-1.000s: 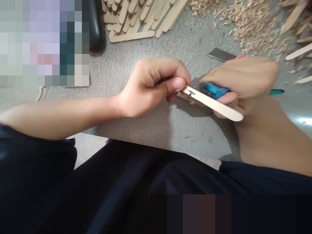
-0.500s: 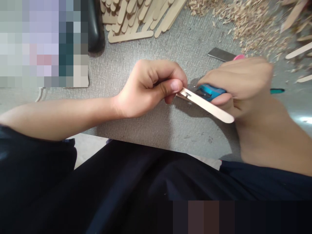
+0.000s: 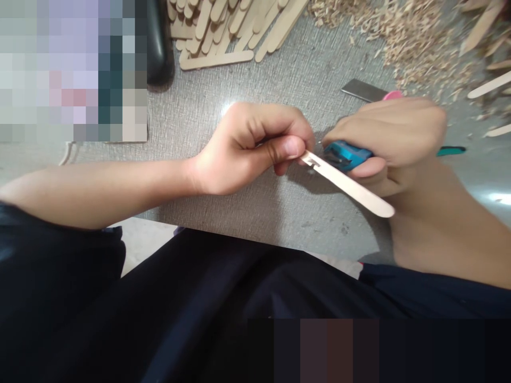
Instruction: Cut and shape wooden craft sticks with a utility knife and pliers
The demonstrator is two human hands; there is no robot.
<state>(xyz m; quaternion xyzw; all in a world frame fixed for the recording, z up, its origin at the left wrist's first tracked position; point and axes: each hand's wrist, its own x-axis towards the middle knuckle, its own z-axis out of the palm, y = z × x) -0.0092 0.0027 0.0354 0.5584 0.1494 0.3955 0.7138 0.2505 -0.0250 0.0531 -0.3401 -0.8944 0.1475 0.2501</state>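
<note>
Between the thumb and curled fingers of my left hand [image 3: 255, 149] is one end of a wooden craft stick [image 3: 353, 191]. A small notch is cut into the stick close to my fingertips, and its rounded free end points down to the right. My right hand [image 3: 399, 133] is closed around a blue cutter [image 3: 347, 155], whose dark metal part shows at the front. The rest of the cutter is hidden by the fingers. It sits just behind the stick, near the notch; whether they touch, I cannot tell.
Loose craft sticks [image 3: 223, 32] are piled at the back. Wood shavings [image 3: 415, 42] cover the back right. A flat metal blade [image 3: 363, 90] with a pink part lies beyond my right hand. A black rounded object [image 3: 159, 48] stands back left. The table edge runs before my body.
My left hand has shifted slightly right, and the stick's free end has swung down and right. The notch now shows more clearly. My right hand stays almost in place around the cutter.
</note>
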